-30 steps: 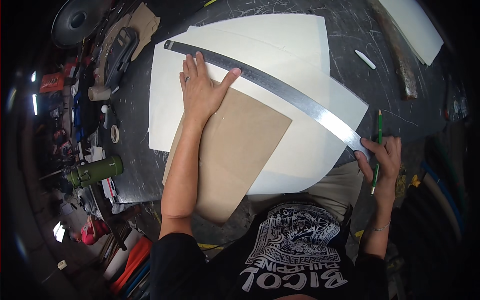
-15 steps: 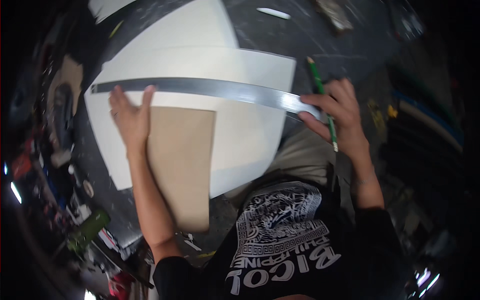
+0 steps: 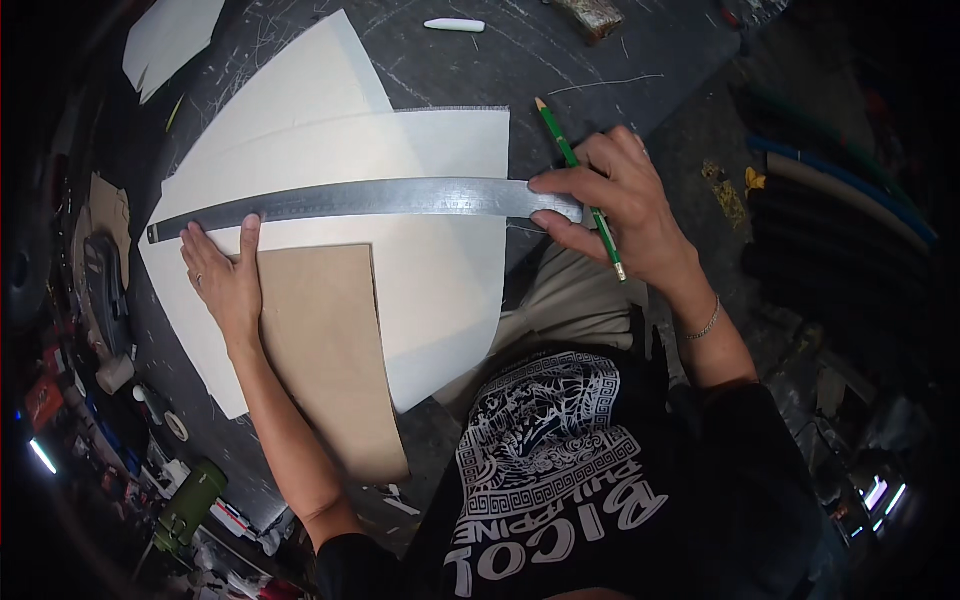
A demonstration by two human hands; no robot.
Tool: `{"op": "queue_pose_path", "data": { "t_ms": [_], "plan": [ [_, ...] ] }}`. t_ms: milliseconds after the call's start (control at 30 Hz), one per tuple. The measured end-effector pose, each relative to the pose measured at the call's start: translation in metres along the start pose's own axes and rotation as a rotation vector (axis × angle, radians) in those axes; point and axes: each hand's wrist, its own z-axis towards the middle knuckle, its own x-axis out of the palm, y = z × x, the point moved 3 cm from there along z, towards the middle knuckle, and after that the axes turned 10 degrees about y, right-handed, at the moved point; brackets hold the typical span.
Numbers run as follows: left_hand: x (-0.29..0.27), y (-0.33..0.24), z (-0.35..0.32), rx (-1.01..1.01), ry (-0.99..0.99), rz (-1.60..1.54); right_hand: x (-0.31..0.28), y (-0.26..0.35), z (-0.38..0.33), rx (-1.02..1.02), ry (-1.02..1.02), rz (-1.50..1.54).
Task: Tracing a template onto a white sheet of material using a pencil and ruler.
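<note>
A long steel ruler (image 3: 400, 197) lies across cream-white sheets (image 3: 450, 280) of fabric or similar material, its right end sticking out past their edge. My left hand (image 3: 225, 285) rests flat with fingers spread, fingertips on the ruler's left part. Under that palm and wrist is a tan, straight-edged piece of card or board (image 3: 320, 340), just below the ruler. My right hand (image 3: 630, 210) pinches the ruler's right end between thumb and forefinger. A green pencil (image 3: 556, 128) is tucked between the fingers of the same hand, point up and away from me.
On the dark, scratched table (image 3: 430, 70) lie a white chalk-like stick (image 3: 454, 25), a brownish block (image 3: 590, 15) and a white offcut (image 3: 172, 40). Tools, a tape roll (image 3: 175, 428) and a green cylinder (image 3: 190, 505) crowd the left. Dark rolls (image 3: 840, 240) are stacked at right.
The whole view has swung, so the sheets, ruler and hands appear farther left and slightly turned. Both hands keep their places on the ruler, and the pencil stays in the right hand.
</note>
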Motion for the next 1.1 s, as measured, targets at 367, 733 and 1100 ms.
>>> {"op": "queue_pose_path", "data": {
  "t_ms": [367, 733, 1100],
  "plan": [
    [0.001, 0.002, 0.001, 0.002, -0.019, 0.008, 0.0, 0.002, 0.009, -0.044, -0.014, -0.013],
    [0.002, -0.014, -0.003, -0.003, -0.065, -0.065, -0.005, 0.016, 0.016, -0.021, 0.026, 0.06],
    [-0.004, -0.017, -0.004, -0.039, -0.047, -0.107, 0.057, 0.093, 0.191, -0.135, 0.243, 0.638]
  ]
}}
